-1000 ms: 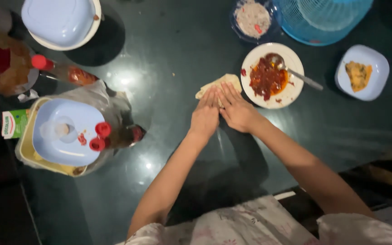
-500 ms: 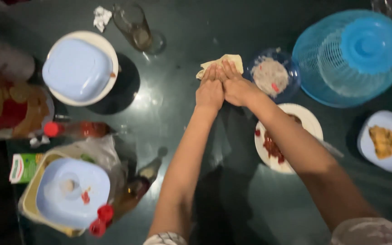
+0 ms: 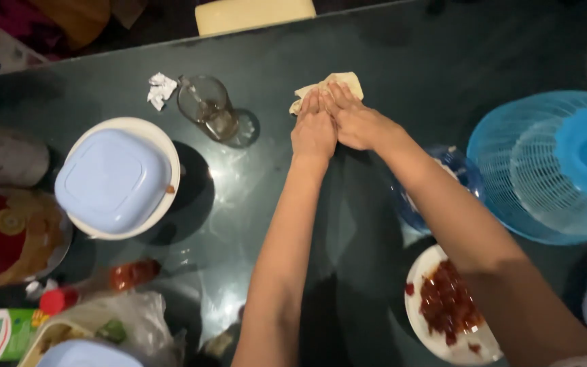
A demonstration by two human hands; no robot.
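Observation:
Both my arms stretch far out over a dark glossy table (image 3: 253, 204). My left hand (image 3: 312, 129) and my right hand (image 3: 352, 117) lie side by side, fingers flat and together, pressing on a pale folded flatbread (image 3: 340, 83) on the table top. Only the bread's far edge shows past my fingertips. Under my right forearm lies a white plate with red chopped filling (image 3: 443, 306), and a blue glass bowl (image 3: 460, 173) is partly hidden by the same arm.
A blue mesh food cover (image 3: 552, 163) stands at the right. A drinking glass (image 3: 205, 105) and a crumpled paper scrap (image 3: 159, 88) are at the far left-centre. A white bowl with a pale blue lid (image 3: 113, 180), a red-capped sauce bottle (image 3: 96, 282), a carton (image 3: 5, 333) and a bag crowd the left.
My hands have pushed the folded flatbread farther away across the table, from beside the white plate to past the blue bowl. The view has tilted forward with the reach.

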